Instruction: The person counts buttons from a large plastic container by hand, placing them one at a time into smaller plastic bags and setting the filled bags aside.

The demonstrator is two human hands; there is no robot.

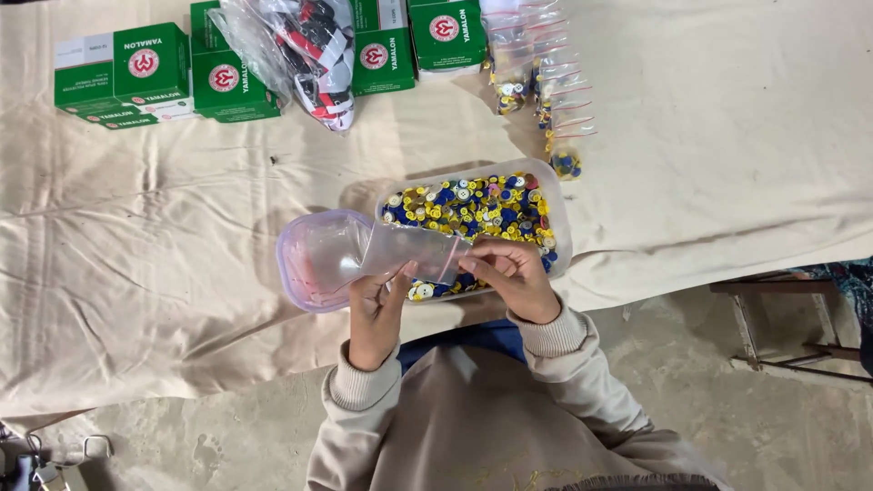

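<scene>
**A:** Seen from above: a person's left hand (377,309) and right hand (511,273) hold a small clear plastic bag (414,255) between them, just over the near rim of a clear tub (556,214) of buttons (473,205). Why there?

**B:** A judgement only: held over the tub, anything that slips would likely fall back among the buttons, not onto the cream cloth (164,245). The bag lies almost level, its mouth end toward the right hand.

**A:** And the fingers?

**B:** The left thumb and fingers pinch the bag's lower edge from beneath. The right fingers curl together, pinching the end with the thin red strip, apparently the seal. Whether that mouth is open or closed cannot be told.

**A:** How does the bag look?

**B:** Transparent, creased, glossy, and seemingly empty. Behind its left end lies a clear, rounded lid (314,259) with a faint violet edge, flat on the cloth beside the tub.

**A:** The rest of the cloth?

**B:** Along the far edge, green and white cardboard boxes (123,73), with a clear sack of red, black and white items (314,55) lying among them. Toward the far right, a line of small filled bags (546,91) runs down to the tub. The buttons are mostly yellow, blue and white.
</scene>
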